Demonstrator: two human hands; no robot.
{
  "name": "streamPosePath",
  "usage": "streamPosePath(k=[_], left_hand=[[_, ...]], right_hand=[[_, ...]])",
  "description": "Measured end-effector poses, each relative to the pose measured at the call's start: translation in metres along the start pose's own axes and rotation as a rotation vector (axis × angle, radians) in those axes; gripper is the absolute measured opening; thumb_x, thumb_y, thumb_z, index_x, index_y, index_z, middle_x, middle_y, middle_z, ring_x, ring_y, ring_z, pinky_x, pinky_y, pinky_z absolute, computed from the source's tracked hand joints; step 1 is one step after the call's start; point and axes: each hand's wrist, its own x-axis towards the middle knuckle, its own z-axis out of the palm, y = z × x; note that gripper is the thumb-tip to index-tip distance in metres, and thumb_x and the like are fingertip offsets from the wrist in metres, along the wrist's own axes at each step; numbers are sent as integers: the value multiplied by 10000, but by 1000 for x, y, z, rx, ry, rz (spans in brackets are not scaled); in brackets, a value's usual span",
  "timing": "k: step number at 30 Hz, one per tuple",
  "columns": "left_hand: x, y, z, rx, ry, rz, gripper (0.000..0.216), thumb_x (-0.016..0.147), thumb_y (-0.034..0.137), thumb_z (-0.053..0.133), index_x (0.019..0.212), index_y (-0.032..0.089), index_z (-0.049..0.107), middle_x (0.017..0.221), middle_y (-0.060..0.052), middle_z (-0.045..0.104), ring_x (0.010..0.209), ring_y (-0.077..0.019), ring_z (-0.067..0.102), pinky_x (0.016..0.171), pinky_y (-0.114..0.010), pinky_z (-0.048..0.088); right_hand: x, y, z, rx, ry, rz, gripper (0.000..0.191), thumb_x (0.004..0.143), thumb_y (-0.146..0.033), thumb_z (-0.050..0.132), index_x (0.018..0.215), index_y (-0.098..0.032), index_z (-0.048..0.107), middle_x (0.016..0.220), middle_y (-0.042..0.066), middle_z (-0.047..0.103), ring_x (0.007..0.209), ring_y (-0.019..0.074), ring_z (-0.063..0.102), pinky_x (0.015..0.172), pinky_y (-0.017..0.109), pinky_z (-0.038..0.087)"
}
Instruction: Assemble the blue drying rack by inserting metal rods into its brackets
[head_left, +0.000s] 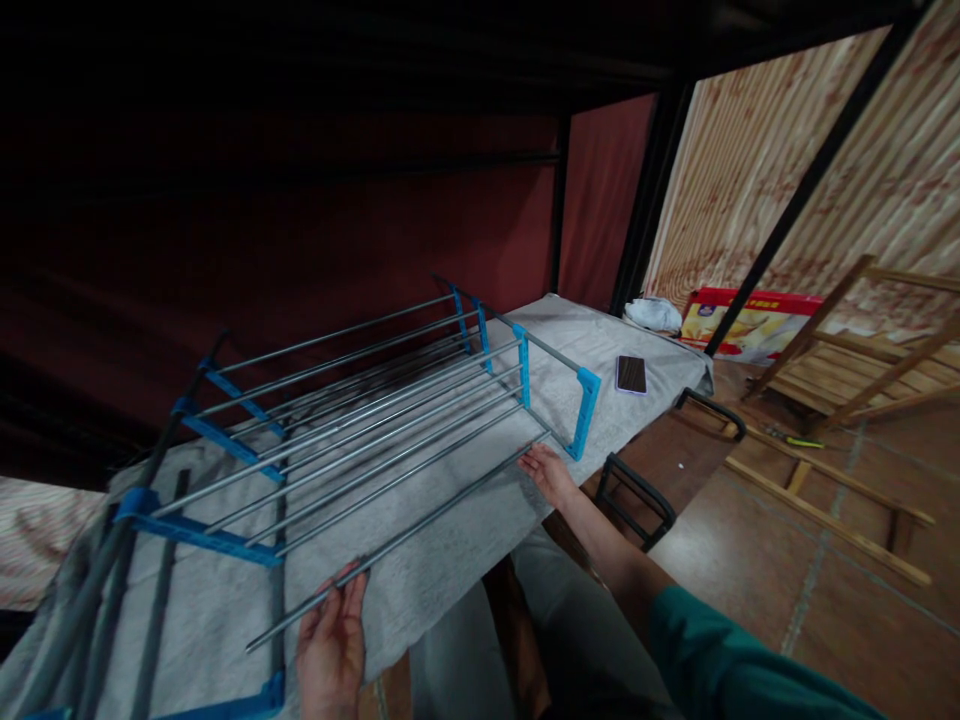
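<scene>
A thin grey metal rod (446,507) stretches between my two hands, with its left end tip free. My left hand (330,640) is closed around it near the left end, thumb and fingers pressing on it. Near the right end, the fingers of my right hand (546,472) pinch the same rod, close to a blue plastic bracket (587,410). Just behind the rod stands a partly assembled rack (375,425) of parallel metal rods held by blue brackets. Its left side has dark grey tubes (157,610) and another blue bracket (217,540).
Under the rack lies a grey cloth (442,590). A phone (631,375) rests on it at right. Black metal handles (637,495) stand beside the surface's edge. Farther right are a wooden frame (825,500), a wooden chair (832,380) and a red-yellow box (750,325).
</scene>
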Motion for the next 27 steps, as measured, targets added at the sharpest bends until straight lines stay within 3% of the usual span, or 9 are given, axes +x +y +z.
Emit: streamPosePath(k=[6, 12, 19, 27], left_hand=[[4, -4, -3, -169, 78, -117, 59, 802, 130, 663, 827, 181, 646, 941, -18, 685, 930, -121, 666, 931, -266, 557], [7, -7, -3, -163, 86, -78, 127, 757, 184, 735, 752, 179, 608, 871, 10, 669, 861, -108, 654, 974, -287, 535], [9, -7, -3, -160, 112, -98, 190, 739, 177, 735, 677, 174, 555, 767, 2, 645, 804, -121, 668, 886, -258, 567], [-1, 4, 6, -130, 79, -122, 40, 825, 186, 654, 805, 164, 628, 908, -31, 693, 903, -131, 681, 954, -307, 550]], right_hand=[[2, 1, -1, -26, 0, 18, 170, 778, -276, 749, 766, -222, 588, 906, 49, 741, 852, 162, 694, 801, 300, 573], [2, 1, -2, -34, 24, 30, 127, 810, -286, 714, 878, -227, 624, 929, 53, 746, 879, 167, 703, 808, 308, 576], [3, 1, -2, -49, 9, 13, 133, 817, -321, 715, 859, -227, 631, 929, 48, 742, 854, 155, 697, 777, 282, 573], [1, 2, 0, -66, 29, -16, 226, 762, -390, 773, 805, -234, 614, 841, 20, 728, 816, 150, 688, 761, 275, 571]])
